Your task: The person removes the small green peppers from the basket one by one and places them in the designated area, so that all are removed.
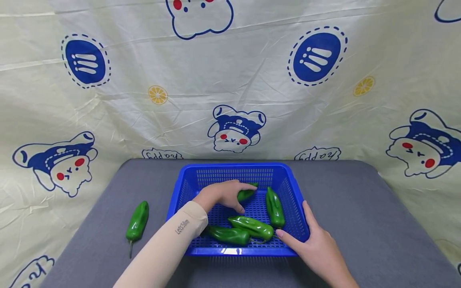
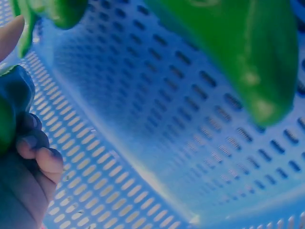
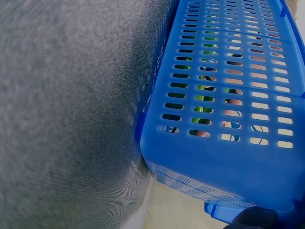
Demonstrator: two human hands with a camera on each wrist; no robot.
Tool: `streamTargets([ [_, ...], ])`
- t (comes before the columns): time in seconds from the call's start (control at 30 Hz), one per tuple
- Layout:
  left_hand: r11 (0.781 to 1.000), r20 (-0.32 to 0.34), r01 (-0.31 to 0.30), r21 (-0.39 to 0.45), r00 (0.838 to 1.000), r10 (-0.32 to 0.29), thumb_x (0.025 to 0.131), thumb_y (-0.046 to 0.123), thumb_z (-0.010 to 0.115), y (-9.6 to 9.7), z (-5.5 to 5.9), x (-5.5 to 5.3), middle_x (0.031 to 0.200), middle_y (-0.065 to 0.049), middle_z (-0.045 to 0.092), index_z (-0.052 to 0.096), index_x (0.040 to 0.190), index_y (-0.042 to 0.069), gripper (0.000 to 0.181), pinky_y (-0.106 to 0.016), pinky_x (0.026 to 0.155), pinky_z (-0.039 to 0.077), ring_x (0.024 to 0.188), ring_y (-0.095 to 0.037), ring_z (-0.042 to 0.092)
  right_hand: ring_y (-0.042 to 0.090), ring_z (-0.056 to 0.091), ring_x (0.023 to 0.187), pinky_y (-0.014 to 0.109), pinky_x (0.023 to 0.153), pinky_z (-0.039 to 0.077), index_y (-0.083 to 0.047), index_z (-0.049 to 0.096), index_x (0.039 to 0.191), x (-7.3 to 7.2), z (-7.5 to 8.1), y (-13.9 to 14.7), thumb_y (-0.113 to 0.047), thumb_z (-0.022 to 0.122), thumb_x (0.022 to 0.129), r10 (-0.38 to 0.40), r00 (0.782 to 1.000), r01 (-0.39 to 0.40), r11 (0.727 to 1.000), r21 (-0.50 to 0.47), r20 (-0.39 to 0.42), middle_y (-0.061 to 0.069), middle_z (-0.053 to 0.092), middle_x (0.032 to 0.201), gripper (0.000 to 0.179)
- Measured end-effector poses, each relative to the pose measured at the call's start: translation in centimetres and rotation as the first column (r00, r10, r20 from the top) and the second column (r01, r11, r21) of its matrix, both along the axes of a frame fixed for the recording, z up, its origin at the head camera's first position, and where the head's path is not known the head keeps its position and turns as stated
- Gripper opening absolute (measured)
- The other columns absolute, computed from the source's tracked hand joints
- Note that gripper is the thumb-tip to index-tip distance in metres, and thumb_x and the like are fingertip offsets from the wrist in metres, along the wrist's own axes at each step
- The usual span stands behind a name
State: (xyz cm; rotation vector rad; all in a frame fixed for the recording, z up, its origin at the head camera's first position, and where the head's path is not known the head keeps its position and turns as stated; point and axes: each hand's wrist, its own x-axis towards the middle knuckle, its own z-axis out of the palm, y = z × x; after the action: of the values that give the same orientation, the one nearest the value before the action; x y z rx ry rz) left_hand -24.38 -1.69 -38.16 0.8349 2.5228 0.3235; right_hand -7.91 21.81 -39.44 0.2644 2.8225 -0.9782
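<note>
A blue plastic basket (image 1: 237,251) with slotted walls stands on the grey table. My left hand (image 1: 227,194) reaches inside it and grips a green pepper (image 1: 246,195); in the left wrist view its fingers (image 2: 50,162) curl against this pepper, which is partly cut off by the frame edge. At the basket's right front corner, my right hand (image 1: 320,244) holds the rim, thumb on the inner side and fingers outside. Inside the basket lie another green pepper (image 1: 275,208) along the right and two more, one lighter (image 1: 252,227) and one darker (image 1: 228,236), near the front.
One green pepper (image 1: 137,222) lies on the table (image 1: 345,200) left of the basket, stem toward me. Behind the table hangs a pale printed cloth (image 1: 252,80). The right wrist view shows the basket's slotted outer wall (image 3: 214,157) beside the grey tabletop.
</note>
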Motion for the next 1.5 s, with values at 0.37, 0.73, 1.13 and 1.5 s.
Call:
streamTargets([
  [0.37,0.985,0.006,-0.101,0.136,0.995,0.101,0.085,0.030,0.078,-1.4,3.4,1.4,0.125,-0.002,0.056,0.028,0.154,0.041,0.086,-0.037,0.082,0.047,0.096,-0.020,0.054,0.052,0.044,0.133,0.065,0.091,0.046,-0.021,-0.012,0.159,-0.3,0.1,0.0,-0.080,0.056,0.079,0.000,0.999,0.000,1.000,0.002,0.043,0.033,0.034,0.153,0.121],
  [0.73,0.963,-0.072,-0.202,0.177,0.973,0.218,0.084,0.039,0.076,-5.0,6.8,3.8,0.104,-0.002,0.058,0.026,0.152,0.050,0.085,-0.035,0.065,0.044,0.081,-0.021,0.055,0.053,0.040,0.135,0.067,0.094,0.044,-0.020,-0.010,0.159,-0.3,0.1,0.0,-0.081,0.056,0.079,-0.002,0.999,0.001,1.000,0.015,0.048,0.033,0.030,0.155,0.121],
  [1.13,0.891,-0.079,-0.368,0.266,0.913,0.401,0.080,0.044,0.078,-12.3,9.7,6.4,0.107,-0.010,0.059,0.022,0.150,0.055,0.090,-0.034,0.059,0.045,0.074,-0.021,0.056,0.054,0.039,0.135,0.066,0.094,0.044,-0.021,-0.012,0.159,-0.4,0.0,0.0,-0.082,0.055,0.078,-0.006,0.998,0.005,1.000,0.015,0.059,0.034,0.030,0.154,0.121],
  [1.5,0.766,-0.061,-0.516,0.384,0.813,0.579,0.087,0.048,0.072,-20.1,6.5,8.8,0.136,-0.025,0.050,0.017,0.155,0.049,0.087,-0.034,0.061,0.047,0.094,-0.028,0.059,0.055,0.038,0.135,0.068,0.095,0.042,-0.022,-0.013,0.158,-0.3,-0.1,0.1,-0.080,0.055,0.080,0.009,0.999,-0.009,1.000,0.017,0.038,0.034,0.029,0.154,0.119],
])
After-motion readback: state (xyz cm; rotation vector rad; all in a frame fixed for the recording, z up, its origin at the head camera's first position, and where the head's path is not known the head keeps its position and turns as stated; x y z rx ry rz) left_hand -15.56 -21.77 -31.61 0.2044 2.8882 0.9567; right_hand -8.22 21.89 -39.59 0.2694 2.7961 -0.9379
